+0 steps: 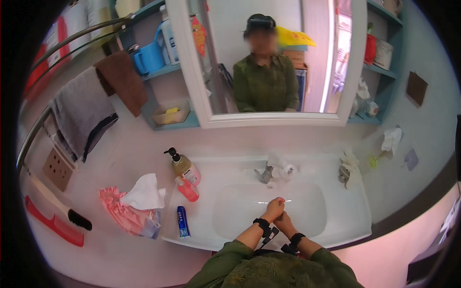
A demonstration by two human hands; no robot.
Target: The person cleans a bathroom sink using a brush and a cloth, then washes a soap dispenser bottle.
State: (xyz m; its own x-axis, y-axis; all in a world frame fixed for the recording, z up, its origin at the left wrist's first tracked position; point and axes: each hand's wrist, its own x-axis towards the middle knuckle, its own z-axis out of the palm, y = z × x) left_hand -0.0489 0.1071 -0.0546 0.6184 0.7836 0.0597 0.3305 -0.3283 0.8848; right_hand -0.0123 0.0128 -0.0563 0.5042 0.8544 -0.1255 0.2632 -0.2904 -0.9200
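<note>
Over the white sink basin (pixel 307 216), both hands are close together and touching. My left hand (pixel 274 210) has its fingers curled, with a small reddish bit at the fingertips that is too small to make out. Just below and to the right, my right hand (pixel 284 223) is closed, its fingers partly hidden behind the left hand. Whatever they hold, if anything, cannot be seen. Black bands circle both wrists. A grey faucet (pixel 263 173) stands beyond the hands at the back of the basin, with a white knob-like piece (pixel 288 170) to its right.
Left of the basin are a pump bottle (pixel 185 168), a small pink bottle (pixel 188 190), a blue tube (pixel 183 222) and a tissue pack (pixel 129 211). White gloves or cloth (pixel 352 168) lie at right. A comb (pixel 56 223), brush (pixel 57 199) and towels (pixel 84 108) hang left; a mirror (pixel 225 57) is above.
</note>
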